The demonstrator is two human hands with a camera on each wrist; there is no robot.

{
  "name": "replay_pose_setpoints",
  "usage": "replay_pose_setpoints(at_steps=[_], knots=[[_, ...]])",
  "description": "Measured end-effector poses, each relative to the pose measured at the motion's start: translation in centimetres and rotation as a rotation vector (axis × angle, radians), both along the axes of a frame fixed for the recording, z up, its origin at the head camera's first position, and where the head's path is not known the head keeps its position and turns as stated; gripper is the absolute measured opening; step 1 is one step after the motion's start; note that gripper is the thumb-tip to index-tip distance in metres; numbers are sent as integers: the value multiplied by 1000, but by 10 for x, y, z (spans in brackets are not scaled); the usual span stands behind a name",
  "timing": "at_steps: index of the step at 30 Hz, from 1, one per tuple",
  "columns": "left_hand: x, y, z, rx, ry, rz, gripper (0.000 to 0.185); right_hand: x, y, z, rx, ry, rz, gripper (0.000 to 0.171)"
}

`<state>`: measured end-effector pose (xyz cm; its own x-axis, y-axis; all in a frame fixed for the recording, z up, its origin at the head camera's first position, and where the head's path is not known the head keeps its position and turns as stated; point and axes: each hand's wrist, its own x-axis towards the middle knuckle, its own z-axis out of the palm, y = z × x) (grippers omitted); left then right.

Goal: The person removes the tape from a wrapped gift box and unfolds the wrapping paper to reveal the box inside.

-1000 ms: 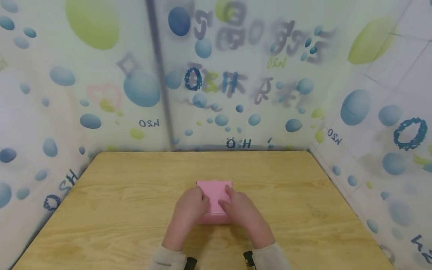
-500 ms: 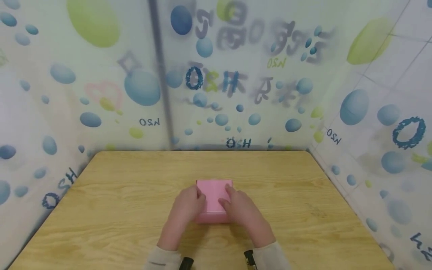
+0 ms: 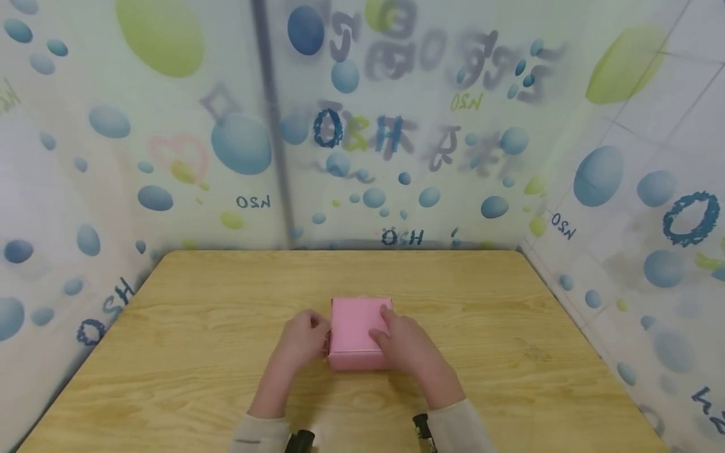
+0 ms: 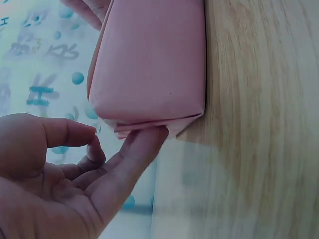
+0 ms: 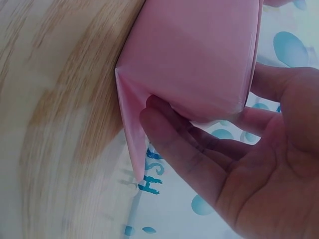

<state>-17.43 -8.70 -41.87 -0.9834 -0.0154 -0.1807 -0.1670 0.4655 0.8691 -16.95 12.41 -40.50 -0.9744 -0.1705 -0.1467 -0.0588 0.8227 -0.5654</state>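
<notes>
A small pink cardboard box [image 3: 358, 327] sits on the wooden table between both hands. At its left end is my left hand [image 3: 303, 336]. In the left wrist view, that hand's straighter fingers [image 4: 124, 169] touch the folded flaps at the box's end, while the thumb is off the box and close to another fingertip. My right hand [image 3: 409, 343] holds the right end, thumb on top and other fingers at the side. The right wrist view shows a pink flap [image 5: 130, 124] standing out from the lower edge there, beside the fingertips [image 5: 152, 117].
The wooden table [image 3: 226, 302] extends around the box on all sides. A light backdrop [image 3: 362, 207] printed with blue and green bubbles rises behind the table and along both sides. Dark wrist straps [image 3: 300, 440] show at the sleeves.
My left hand has moved left, off the box's top to its left end, baring more of the lid. The right hand has kept its hold on the box.
</notes>
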Motion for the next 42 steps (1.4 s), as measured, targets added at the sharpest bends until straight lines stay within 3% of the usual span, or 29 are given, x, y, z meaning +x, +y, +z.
replay_pose_setpoints(at_steps=[5,13,19,24,27,32,37,42], knots=[[2,-6,-1,89,-30,20,22,1,0,0,0,-10,-10,64],[5,-14,-2,112,-71,49,17,1,-2,-2,3,-18,-11,64],[6,-18,-3,19,-60,52,19,1,-2,-3,3,-15,-10,63],[9,-28,-4,-203,-10,53,28,2,-3,-2,5,-18,-7,64],[9,-37,-6,-283,-5,58,33,3,-2,0,10,-19,-7,64],[11,-47,2,-289,-36,69,27,3,-2,3,17,-15,-10,64],[14,-50,14,-316,10,63,27,3,0,2,-10,-31,-3,65],[17,-41,25,-276,44,-8,28,3,11,-2,-109,-58,-8,75]])
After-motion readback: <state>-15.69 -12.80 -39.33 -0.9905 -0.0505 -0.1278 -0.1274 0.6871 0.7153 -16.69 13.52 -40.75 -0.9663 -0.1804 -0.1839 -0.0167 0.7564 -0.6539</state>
